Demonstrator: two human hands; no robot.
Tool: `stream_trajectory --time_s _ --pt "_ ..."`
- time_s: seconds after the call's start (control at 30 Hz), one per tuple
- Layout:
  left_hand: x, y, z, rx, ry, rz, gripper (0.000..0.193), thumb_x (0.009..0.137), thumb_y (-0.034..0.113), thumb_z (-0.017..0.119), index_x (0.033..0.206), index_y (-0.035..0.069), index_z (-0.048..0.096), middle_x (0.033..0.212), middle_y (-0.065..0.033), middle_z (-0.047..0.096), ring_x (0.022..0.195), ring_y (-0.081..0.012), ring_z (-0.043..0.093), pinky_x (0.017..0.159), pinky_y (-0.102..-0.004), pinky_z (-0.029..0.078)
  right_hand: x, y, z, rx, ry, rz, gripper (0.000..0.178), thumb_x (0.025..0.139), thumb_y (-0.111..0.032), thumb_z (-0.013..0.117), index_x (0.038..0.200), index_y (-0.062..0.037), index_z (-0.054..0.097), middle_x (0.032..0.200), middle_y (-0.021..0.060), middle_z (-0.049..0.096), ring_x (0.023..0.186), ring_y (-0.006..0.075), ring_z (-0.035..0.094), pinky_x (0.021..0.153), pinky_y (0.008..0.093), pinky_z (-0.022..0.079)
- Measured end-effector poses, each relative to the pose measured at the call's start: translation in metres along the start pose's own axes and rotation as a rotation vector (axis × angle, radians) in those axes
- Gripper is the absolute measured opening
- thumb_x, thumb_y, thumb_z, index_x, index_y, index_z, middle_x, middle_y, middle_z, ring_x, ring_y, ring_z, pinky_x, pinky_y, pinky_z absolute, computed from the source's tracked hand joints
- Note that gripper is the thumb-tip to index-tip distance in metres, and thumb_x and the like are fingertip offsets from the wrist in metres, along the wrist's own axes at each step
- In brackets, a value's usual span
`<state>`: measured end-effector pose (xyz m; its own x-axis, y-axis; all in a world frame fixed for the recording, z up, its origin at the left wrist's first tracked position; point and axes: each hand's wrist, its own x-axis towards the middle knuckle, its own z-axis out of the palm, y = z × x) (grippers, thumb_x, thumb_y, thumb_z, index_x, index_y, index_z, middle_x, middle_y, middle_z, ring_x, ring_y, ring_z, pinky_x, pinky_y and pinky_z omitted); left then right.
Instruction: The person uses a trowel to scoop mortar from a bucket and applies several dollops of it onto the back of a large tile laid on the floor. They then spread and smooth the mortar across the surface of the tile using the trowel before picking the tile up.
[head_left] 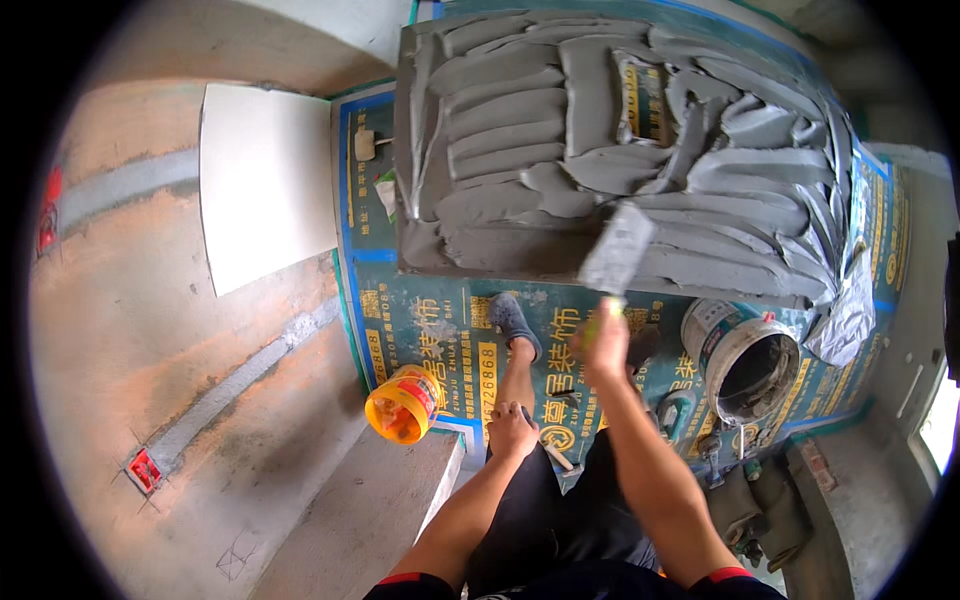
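My right hand [604,345] grips the yellow-green handle of a broad scraper [617,250], its flat blade smeared with grey mortar. The blade is over the near edge of a large slab [420,245]. Thick grey mortar [510,125] covers most of that slab in ridged strokes. A rectangular cut-out [648,103] in the slab shows the floor sheet beneath. My left hand [513,432] rests on my left knee with its fingers curled. Something dark sticks out by its fingers, too little of it showing to name.
A mortar-stained bucket [715,345] stands at the right, a crumpled plastic bag [845,310] beside it. An orange tub [400,405] stands at the left. A white panel [265,190] leans on the left wall. Tools [710,455] lie near the bucket on the green printed floor sheet [460,330].
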<state>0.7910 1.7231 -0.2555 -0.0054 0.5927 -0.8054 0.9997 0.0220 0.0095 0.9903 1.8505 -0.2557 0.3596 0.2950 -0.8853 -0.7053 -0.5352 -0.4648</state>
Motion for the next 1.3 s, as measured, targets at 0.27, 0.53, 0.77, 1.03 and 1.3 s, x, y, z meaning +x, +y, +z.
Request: stream_trajectory --time_s 0.27,0.53,0.77,1.03,1.3 --pt "0.027 -0.077 -0.009 -0.370 -0.152 -0.049 0.057 0.080 0.037 0.062 0.123 0.001 0.052 0.125 -0.0226 0.052 0.104 -0.0373 0.055 0.083 -0.0480 0.049 -0.067 0.104 0.229 -0.453 -0.251 -0.057 0.042 0.097 -0.046 0.048 0.101 -0.0046 0.050 0.072 0.0132 0.062 0.057 0.0275 0.061 0.055 0.0396 0.047" --pt "0.034 -0.100 -0.035 -0.324 0.026 0.041 0.035 0.077 0.022 0.057 0.107 0.003 0.056 0.100 -0.0215 0.058 0.094 -0.0402 0.058 0.078 -0.0503 0.051 -0.059 0.047 0.131 -1.533 0.018 -0.371 0.048 0.091 -0.052 0.049 0.102 -0.0057 0.047 0.078 0.0255 0.066 0.074 0.0455 0.065 0.066 0.0531 0.052" --pt "0.039 -0.113 -0.042 -0.382 -0.027 0.109 0.037 0.079 0.023 0.057 0.109 0.001 0.054 0.106 -0.0226 0.056 0.098 -0.0406 0.057 0.084 -0.0490 0.048 -0.050 -0.061 -0.109 -1.351 0.626 -0.462 0.046 0.091 -0.052 0.051 0.099 -0.0066 0.052 0.085 0.0274 0.065 0.083 0.0509 0.060 0.071 0.0547 0.047" --pt "0.040 -0.106 -0.048 -0.295 -0.094 0.160 0.040 0.081 0.024 0.058 0.112 -0.001 0.052 0.112 -0.0237 0.055 0.103 -0.0419 0.055 0.088 -0.0488 0.046 -0.141 -0.080 -0.295 -0.777 0.898 -0.072 0.047 0.094 -0.051 0.044 0.095 -0.0063 0.059 0.076 0.0166 0.065 0.065 0.0284 0.065 0.058 0.0400 0.050" --pt "0.024 -0.078 -0.038 -0.069 -0.121 0.228 0.041 0.083 0.023 0.059 0.116 0.000 0.051 0.116 -0.0209 0.054 0.108 -0.0391 0.054 0.092 -0.0470 0.045 -0.069 0.014 -0.352 -1.629 0.659 0.044 0.028 0.087 -0.026 0.055 0.110 -0.0128 0.061 0.109 0.0173 0.061 0.093 0.0359 0.066 0.077 0.0439 0.053"
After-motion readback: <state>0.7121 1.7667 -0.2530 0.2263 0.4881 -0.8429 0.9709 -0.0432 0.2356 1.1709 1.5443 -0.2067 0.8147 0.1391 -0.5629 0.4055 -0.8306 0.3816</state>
